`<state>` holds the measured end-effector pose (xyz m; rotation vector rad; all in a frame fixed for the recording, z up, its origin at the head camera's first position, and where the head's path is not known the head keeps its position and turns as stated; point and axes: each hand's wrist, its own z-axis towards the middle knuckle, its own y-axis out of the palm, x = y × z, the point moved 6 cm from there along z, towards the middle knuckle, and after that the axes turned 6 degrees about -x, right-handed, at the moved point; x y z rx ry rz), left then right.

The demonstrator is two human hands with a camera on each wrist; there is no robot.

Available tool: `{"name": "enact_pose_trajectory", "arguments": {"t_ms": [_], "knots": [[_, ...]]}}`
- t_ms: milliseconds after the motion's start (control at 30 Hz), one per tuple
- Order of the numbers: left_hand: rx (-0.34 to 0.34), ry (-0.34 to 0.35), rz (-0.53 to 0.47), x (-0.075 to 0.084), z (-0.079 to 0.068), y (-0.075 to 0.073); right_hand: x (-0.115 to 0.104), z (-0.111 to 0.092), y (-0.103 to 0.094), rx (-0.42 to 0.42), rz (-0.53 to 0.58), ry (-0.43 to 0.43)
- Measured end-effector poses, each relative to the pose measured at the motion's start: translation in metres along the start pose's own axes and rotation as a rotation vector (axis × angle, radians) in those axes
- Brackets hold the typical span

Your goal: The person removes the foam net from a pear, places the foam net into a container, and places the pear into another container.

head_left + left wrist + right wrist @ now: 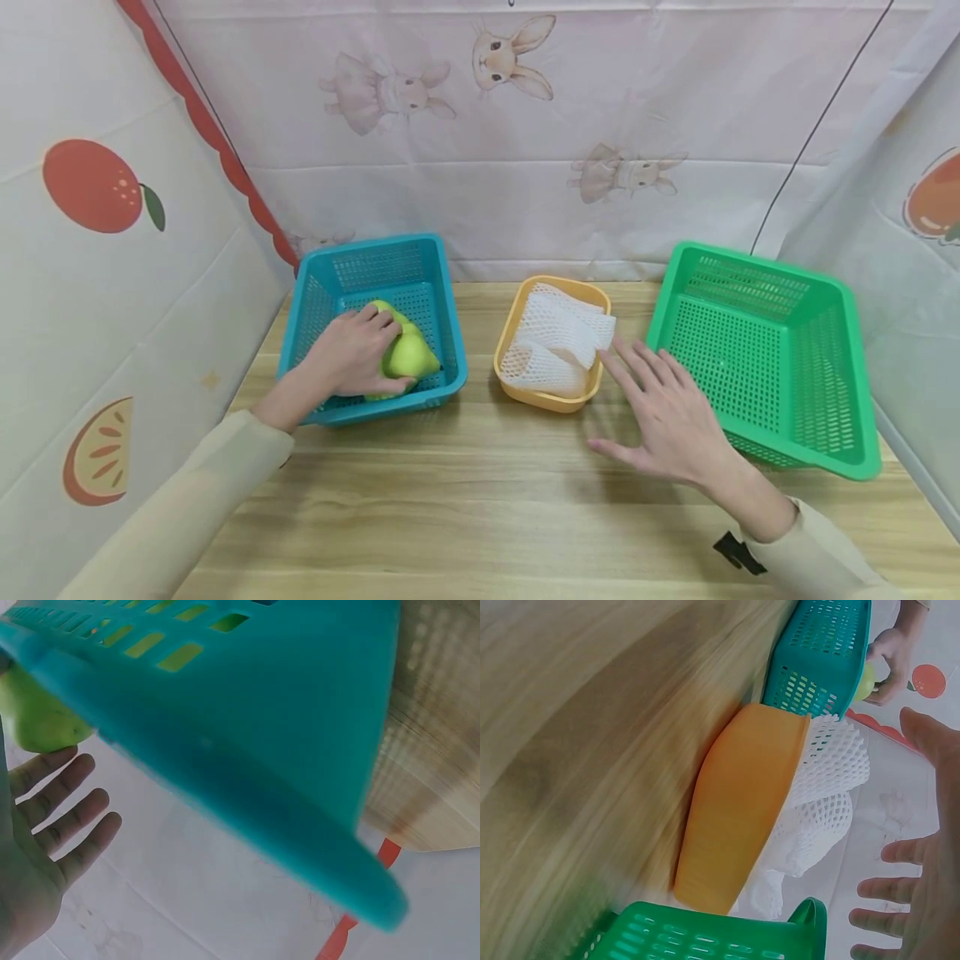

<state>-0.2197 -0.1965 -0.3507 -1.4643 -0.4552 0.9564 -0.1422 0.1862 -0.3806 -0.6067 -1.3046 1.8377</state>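
Observation:
My left hand [356, 350] reaches into the blue basket [455, 358] and holds a green pear [411, 357] between thumb and fingers. Another pear [382, 307] shows behind its fingers. In the left wrist view, the held pear [45, 724] is above the basket rim, with one fingertip against it and the other fingers spread. My right hand [667, 412] hovers with straight, spread fingers between the orange basket [547, 402] and the green basket [847, 392]. Its fingertips are close to the white foam net sleeves [558, 329] in the orange basket.
All three baskets stand on a wood-grain table [450, 517]. White printed cloth [487, 192] hangs behind and along both sides. The green basket shows its bare perforated floor. A small black piece [738, 552] is by the right sleeve.

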Motion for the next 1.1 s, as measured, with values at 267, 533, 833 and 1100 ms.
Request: {"name": "enact_pose_trajectory", "arguments": {"t_ms": [267, 533, 833, 1100], "knots": [[-0.059, 0.008, 0.004, 0.002, 0.008, 0.01, 0.0, -0.003, 0.002, 0.008, 0.003, 0.001], [-0.082, 0.039, -0.01, 0.004, 0.013, 0.02, -0.001, -0.003, 0.004, 0.01, 0.004, 0.003], [-0.085, 0.064, -0.029, 0.004, 0.013, 0.023, -0.001, -0.004, 0.006, 0.006, 0.006, 0.004], [-0.112, 0.053, -0.081, 0.001, 0.01, 0.027, -0.001, -0.003, 0.005, 0.007, 0.008, 0.005]]}}
